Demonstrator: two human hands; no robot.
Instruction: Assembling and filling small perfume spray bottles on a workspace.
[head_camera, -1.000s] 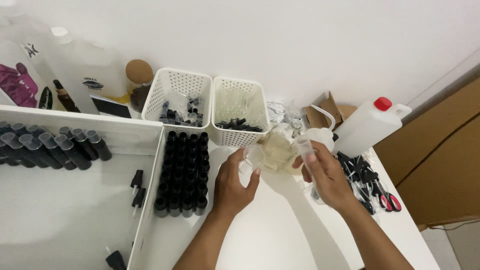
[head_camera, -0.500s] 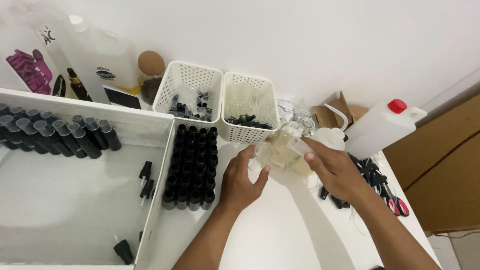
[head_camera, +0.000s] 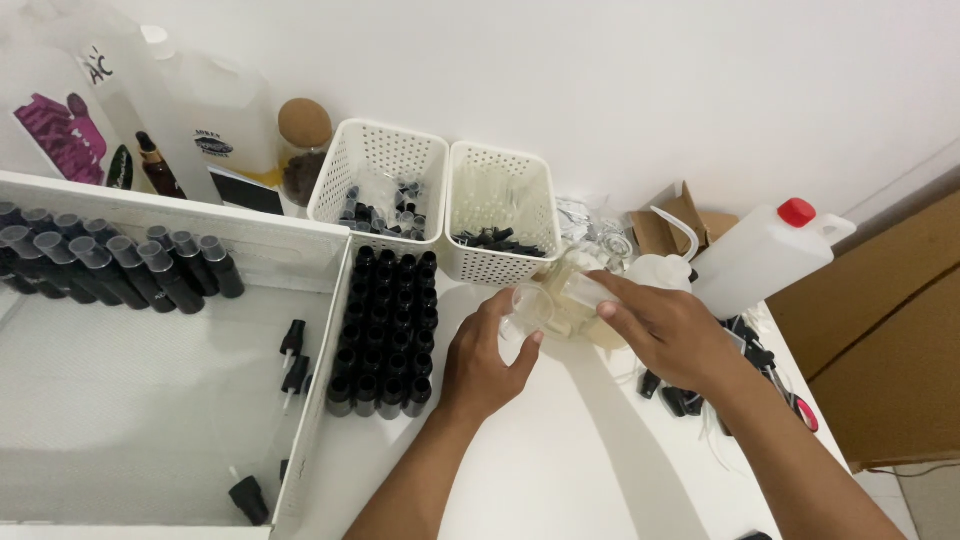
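Between the two hands, just in front of the white baskets, sits a small clear plastic cup (head_camera: 527, 308), thin-walled and glossy, tilted on its side. The left hand (head_camera: 487, 362) curls its fingers around the cup's rim and body, holding it lightly. The right hand (head_camera: 668, 335) comes in from the other side, its fingers closed around a small clear bottle (head_camera: 583, 292) whose mouth points toward the cup; below them lies a pale, yellowish translucent bag or pouch (head_camera: 590, 325), soft and crumpled.

Just left of the cup stands a tight block of small black bottles (head_camera: 385, 330), matte and cylindrical, in neat rows on the smooth white table (head_camera: 560, 470). Behind are two white perforated plastic baskets: the left basket (head_camera: 380, 185) holds dark caps, the right basket (head_camera: 503, 210) holds clear tubes and black pieces. Farther left is a shallow white tray (head_camera: 150, 400) with a row of dark bottles under clear caps along its back wall. To the right stands a translucent white jug with a red cap (head_camera: 765, 255), and beside it a squeeze bottle with a bent spout (head_camera: 660, 268).
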